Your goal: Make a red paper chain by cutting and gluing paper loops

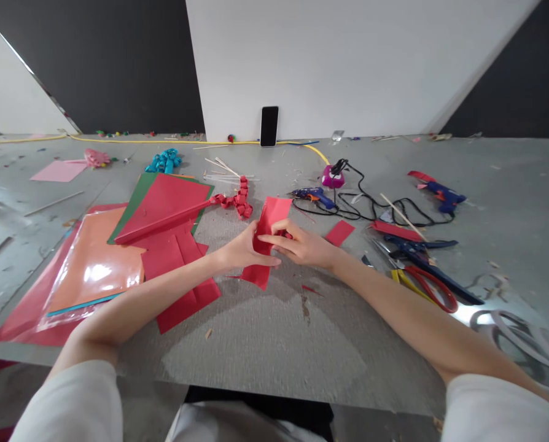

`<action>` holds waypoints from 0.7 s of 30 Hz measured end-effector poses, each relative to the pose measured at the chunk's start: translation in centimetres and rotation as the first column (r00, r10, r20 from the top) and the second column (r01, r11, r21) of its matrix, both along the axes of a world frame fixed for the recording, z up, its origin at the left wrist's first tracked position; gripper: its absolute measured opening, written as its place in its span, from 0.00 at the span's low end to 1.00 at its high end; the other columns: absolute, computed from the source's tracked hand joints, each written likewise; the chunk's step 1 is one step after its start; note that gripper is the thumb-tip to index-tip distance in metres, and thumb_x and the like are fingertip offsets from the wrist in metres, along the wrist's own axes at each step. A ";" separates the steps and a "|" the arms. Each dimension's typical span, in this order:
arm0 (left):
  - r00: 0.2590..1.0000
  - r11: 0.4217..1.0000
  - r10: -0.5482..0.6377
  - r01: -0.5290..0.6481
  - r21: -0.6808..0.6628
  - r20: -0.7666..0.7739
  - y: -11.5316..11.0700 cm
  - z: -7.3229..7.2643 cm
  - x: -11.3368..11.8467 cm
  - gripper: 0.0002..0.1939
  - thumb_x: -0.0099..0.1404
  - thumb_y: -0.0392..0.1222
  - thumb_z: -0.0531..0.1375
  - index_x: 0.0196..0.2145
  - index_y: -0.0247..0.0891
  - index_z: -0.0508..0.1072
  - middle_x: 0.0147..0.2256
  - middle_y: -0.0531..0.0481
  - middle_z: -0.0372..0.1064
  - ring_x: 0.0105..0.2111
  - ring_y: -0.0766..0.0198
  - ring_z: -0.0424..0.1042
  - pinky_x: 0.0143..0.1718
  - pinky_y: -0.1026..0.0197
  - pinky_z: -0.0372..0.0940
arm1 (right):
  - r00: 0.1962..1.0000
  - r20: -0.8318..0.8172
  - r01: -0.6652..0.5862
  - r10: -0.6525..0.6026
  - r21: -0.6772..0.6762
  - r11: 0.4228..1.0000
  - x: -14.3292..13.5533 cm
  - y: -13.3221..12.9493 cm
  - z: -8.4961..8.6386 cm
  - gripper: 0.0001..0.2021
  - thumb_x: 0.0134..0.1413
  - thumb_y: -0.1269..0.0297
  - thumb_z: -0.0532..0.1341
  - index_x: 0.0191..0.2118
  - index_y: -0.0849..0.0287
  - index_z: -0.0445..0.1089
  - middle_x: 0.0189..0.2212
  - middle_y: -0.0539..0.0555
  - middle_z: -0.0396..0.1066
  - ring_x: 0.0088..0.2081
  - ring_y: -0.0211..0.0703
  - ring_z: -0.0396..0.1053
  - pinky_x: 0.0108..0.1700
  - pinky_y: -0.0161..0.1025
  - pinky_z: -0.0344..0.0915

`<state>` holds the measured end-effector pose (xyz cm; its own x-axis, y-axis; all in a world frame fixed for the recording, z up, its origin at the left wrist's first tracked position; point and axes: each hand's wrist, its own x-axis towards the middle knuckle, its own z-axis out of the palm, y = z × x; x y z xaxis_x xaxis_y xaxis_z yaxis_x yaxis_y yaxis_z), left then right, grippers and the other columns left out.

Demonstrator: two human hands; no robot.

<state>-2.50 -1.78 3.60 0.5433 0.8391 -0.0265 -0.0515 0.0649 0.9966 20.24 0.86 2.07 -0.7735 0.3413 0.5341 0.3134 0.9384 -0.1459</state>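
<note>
A strip of red paper (275, 212) stands out between my two hands above the table, its lower end curling and torn-looking. My left hand (244, 250) grips the strip's left edge, with the thumb lying across the front of it. From the other side, my right hand (307, 247) pinches at the middle of the strip, index finger stretched over the paper toward the left fingers. A bit of dark red shows among the right fingers; I cannot tell whether it is a fold of the same paper. Beyond the left hand lies a red folded-paper chain (242, 199).
Red sheets (186, 270) and a plastic sleeve of orange paper (97, 252) lie left. On the right are glue guns (318, 196) with black cords, a purple power socket (333, 177), red-handled scissors (433, 288) and tape rolls (518, 337). A phone (269, 126) leans against the wall.
</note>
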 end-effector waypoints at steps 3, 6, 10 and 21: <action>1.000 0.999 0.001 -0.001 -0.045 -0.004 -0.4 0.3 0.2 0.41 0.52 0.40 0.78 0.58 0.37 0.62 0.50 0.38 0.72 0.47 0.50 0.78 0.46 0.46 0.75 | 1.000 -0.023 0.009 -0.009 -0.033 0.999 0.2 0.2 0.0 0.19 0.76 0.61 0.54 0.66 0.50 0.68 0.51 0.59 0.69 0.46 0.44 0.71 0.48 0.42 0.73; 0.999 0.994 -0.045 0.045 -0.100 0.006 -0.7 0.8 0.0 0.39 0.55 0.40 0.76 0.57 0.37 0.59 0.43 0.43 0.74 0.34 0.58 0.79 0.38 0.51 0.74 | 0.998 -0.067 0.007 -0.012 -0.081 0.997 0.7 0.8 0.0 0.17 0.74 0.60 0.56 0.64 0.47 0.68 0.52 0.58 0.68 0.50 0.46 0.71 0.51 0.45 0.73; 0.997 0.989 -0.077 0.078 -0.122 0.011 -0.6 1.4 -0.3 0.36 0.56 0.38 0.75 0.55 0.38 0.60 0.42 0.47 0.73 0.29 0.62 0.79 0.34 0.56 0.71 | 0.953 -0.282 0.058 -0.109 -0.182 0.982 1.4 2.1 -0.2 0.16 0.70 0.55 0.62 0.60 0.47 0.69 0.55 0.59 0.63 0.49 0.48 0.69 0.51 0.46 0.73; 0.969 0.957 -0.220 0.237 -0.166 0.117 -0.3 1.0 -0.5 0.33 0.58 0.38 0.74 0.55 0.40 0.61 0.44 0.47 0.73 0.31 0.62 0.80 0.34 0.58 0.70 | 0.778 -0.576 -0.349 -0.251 -0.729 0.588 0.9 3.4 0.2 0.28 0.62 0.41 0.67 0.61 0.46 0.64 0.54 0.57 0.73 0.43 0.42 0.75 0.44 0.40 0.74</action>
<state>-2.99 -2.10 4.60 0.7273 0.6787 -0.1019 -0.1094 0.2612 0.9591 21.18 4.23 2.28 -0.4423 0.8057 0.3939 -0.1602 0.3612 -0.9186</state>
